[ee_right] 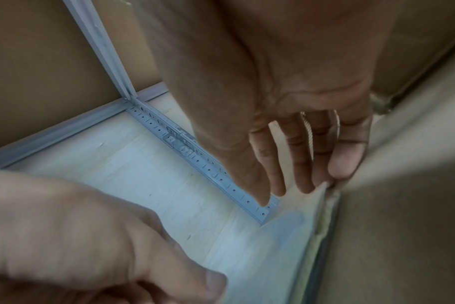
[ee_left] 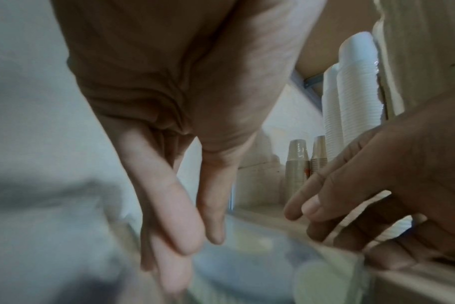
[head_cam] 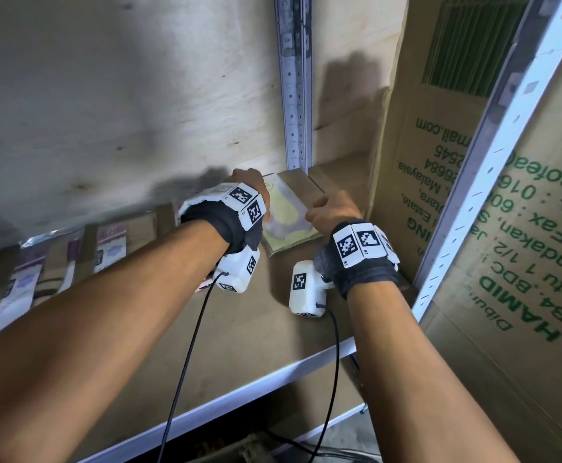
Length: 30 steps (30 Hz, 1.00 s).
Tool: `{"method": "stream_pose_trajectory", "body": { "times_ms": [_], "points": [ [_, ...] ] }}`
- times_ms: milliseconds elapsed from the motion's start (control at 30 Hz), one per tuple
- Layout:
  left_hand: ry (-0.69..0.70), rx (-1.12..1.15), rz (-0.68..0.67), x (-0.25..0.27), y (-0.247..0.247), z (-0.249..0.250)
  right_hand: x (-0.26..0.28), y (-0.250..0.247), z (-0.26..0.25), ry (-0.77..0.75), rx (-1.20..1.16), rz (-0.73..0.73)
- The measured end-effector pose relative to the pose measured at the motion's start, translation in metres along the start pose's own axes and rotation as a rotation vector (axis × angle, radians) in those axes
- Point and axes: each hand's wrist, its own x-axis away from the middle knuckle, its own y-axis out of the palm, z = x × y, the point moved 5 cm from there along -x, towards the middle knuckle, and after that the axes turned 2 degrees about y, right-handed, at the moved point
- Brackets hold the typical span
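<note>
Head view, centre of frame: seemingly squaring a flat packet (head_cam: 286,215) on the shelf (head_cam: 273,315), beside the tall carton (head_cam: 440,168) at right. Left hand (head_cam: 251,183) straight-fingered on its left edge; right hand (head_cam: 334,208) with straight fingertips touching the right edge, nothing gripped. Next, likely: nudging gently into line, without buckling.

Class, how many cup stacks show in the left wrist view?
4: taller white stack, lower white stack beside it, then right brown stack and left brown stack. The right hand may hide others.
</note>
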Motion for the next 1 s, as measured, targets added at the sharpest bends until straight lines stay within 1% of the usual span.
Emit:
{"method": "stream_pose_trajectory", "body": {
  "times_ms": [67, 133, 200, 267, 333, 400, 467, 533, 600, 700, 800, 900, 1000],
  "points": [
    [0.043, 0.01, 0.038, 0.004, -0.02, 0.0, 0.002, -0.003, -0.004, -0.014, -0.011, 0.0],
    [0.044, 0.087, 0.073, 0.011, -0.048, -0.009, 0.007, -0.004, -0.011, -0.033, -0.034, -0.005],
    [0.028, 0.214, 0.063, 0.024, -0.074, -0.024, 0.015, -0.004, -0.018, -0.048, -0.056, -0.005],
    [-0.003, 0.4, 0.048, 0.042, -0.091, -0.048, 0.026, 0.0, -0.027, -0.076, -0.069, -0.003],
    [-0.04, 0.56, 0.055, 0.07, -0.1, -0.081, 0.041, 0.005, -0.038, -0.113, -0.077, -0.003],
    [-0.066, 0.658, 0.114, 0.099, -0.102, -0.122, 0.059, 0.013, -0.05, -0.165, -0.09, -0.005],
    [-0.09, 0.759, 0.173, 0.128, -0.096, -0.166, 0.081, 0.022, -0.062, -0.223, -0.122, -0.016],
    [-0.113, 0.861, 0.203, 0.156, -0.087, -0.209, 0.106, 0.036, -0.077, -0.283, -0.143, -0.057],
    [-0.147, 0.959, 0.227, 0.186, -0.079, -0.253, 0.134, 0.059, -0.093, -0.34, -0.174, -0.124],
    [-0.181, 1.065, 0.277, 0.215, -0.067, -0.299, 0.162, 0.091, -0.105, -0.405, -0.162, -0.194],
    [-0.23, 1.092, 0.364, 0.239, -0.064, -0.346, 0.192, 0.138, -0.12, -0.442, -0.121, -0.32],
    [-0.282, 1.105, 0.435, 0.253, -0.067, -0.384, 0.212, 0.19, -0.139, -0.492, 0.011, -0.409],
    [-0.316, 1.12, 0.491, 0.262, -0.075, -0.417, 0.222, 0.244, -0.163, -0.477, 0.0, -0.501]
  ]
}}
